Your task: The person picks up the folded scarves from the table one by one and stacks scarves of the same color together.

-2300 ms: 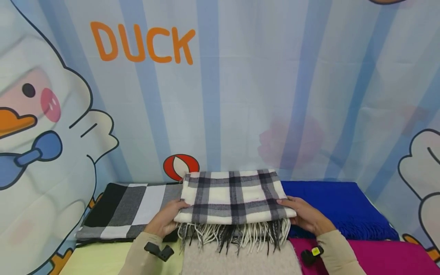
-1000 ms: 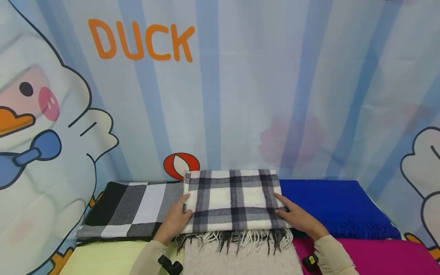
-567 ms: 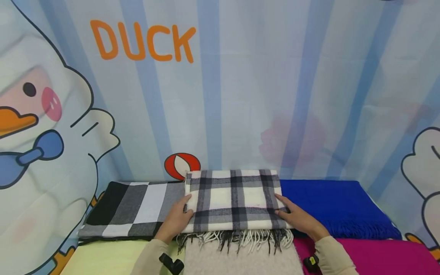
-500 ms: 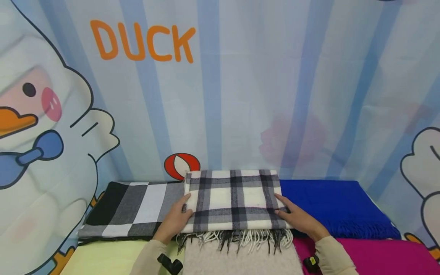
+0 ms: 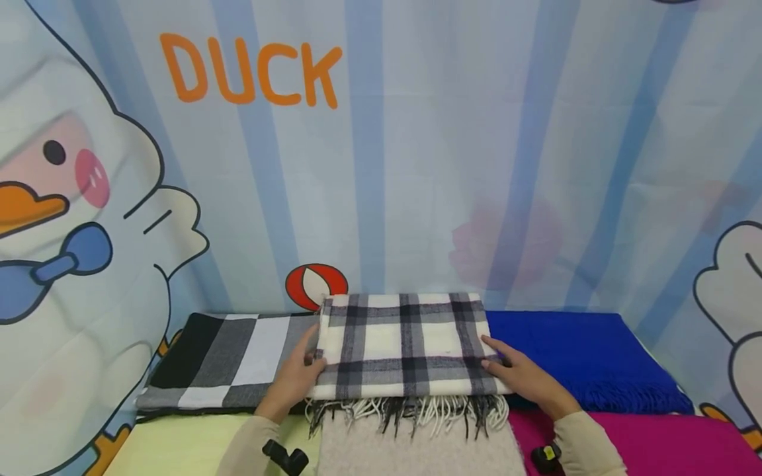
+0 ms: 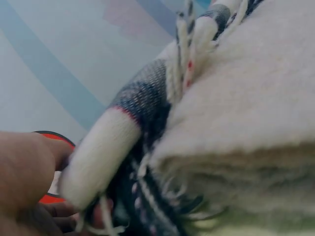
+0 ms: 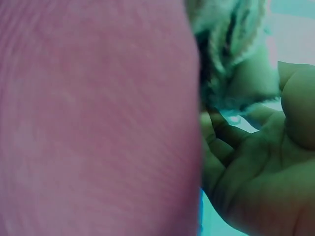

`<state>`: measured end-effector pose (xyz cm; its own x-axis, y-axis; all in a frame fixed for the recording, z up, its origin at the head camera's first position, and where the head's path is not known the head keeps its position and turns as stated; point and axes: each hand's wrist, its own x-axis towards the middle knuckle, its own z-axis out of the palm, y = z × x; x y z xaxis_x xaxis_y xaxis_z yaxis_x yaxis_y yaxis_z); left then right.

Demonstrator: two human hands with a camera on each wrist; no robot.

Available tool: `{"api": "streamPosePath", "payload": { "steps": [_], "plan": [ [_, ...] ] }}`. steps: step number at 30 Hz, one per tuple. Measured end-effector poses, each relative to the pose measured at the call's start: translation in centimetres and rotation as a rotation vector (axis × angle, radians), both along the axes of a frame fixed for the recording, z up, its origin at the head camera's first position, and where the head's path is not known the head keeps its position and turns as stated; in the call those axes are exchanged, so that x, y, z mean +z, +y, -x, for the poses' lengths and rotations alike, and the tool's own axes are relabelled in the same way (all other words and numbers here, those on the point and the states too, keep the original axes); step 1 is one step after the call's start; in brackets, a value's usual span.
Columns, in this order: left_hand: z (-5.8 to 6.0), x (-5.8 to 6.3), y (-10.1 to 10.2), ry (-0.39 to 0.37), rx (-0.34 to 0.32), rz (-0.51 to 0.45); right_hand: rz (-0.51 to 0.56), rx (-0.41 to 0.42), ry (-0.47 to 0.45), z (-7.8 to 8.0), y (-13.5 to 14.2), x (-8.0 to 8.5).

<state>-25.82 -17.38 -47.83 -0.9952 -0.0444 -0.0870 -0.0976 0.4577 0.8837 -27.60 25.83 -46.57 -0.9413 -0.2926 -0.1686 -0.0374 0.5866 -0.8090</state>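
Note:
A folded white, grey and black plaid scarf with a knotted fringe lies in the middle of the head view, over a beige folded cloth. My left hand holds its left edge, thumb on top and index finger along the side. The right hand has the opposite edge between thumb and fingers. In the left wrist view, the scarf's rolled edge sits between thumb and fingers, partly behind fringe. The right wrist view shows my right hand at the scarf edge, its fingertips partly hidden by pink cloth.
A black, grey and white checked cloth lies to the left, a blue fringed one to the right. Pale yellow cloth and magenta cloth lie nearer. Behind hangs a printed curtain with a duck.
Both hands have shifted slightly outward from half a second ago, and the scarf's near corners reach a little wider. Earlier its near edge was lifted higher above the fringe.

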Motion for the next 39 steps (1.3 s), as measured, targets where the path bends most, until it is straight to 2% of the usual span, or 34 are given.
{"api": "streamPosePath", "payload": {
  "steps": [4,8,14,18,22,28,39],
  "plan": [
    [-0.3,0.3,-0.8,0.016,-0.003,-0.034,0.012,-0.025,-0.035,-0.4,0.5,0.5],
    [-0.7,0.4,-1.5,0.038,-0.005,-0.04,0.008,-0.108,-0.065,-0.9,0.7,1.1],
    [-1.4,0.6,-2.4,0.005,0.001,-0.113,0.023,-0.224,-0.046,-1.6,1.0,1.6],
    [-1.5,0.7,-2.9,-0.003,0.025,-0.092,0.044,-0.235,-0.027,-2.0,1.2,1.9],
    [-1.6,1.0,-3.5,-0.004,0.036,-0.037,0.072,-0.24,-0.048,-2.2,1.4,2.4],
    [-1.8,1.5,-4.6,-0.012,0.035,-0.032,0.08,-0.255,-0.065,-2.4,1.3,3.1],
    [-2.3,1.4,-6.5,0.005,0.091,0.018,0.046,-0.271,0.009,-2.6,1.0,3.8]
  ]
}}
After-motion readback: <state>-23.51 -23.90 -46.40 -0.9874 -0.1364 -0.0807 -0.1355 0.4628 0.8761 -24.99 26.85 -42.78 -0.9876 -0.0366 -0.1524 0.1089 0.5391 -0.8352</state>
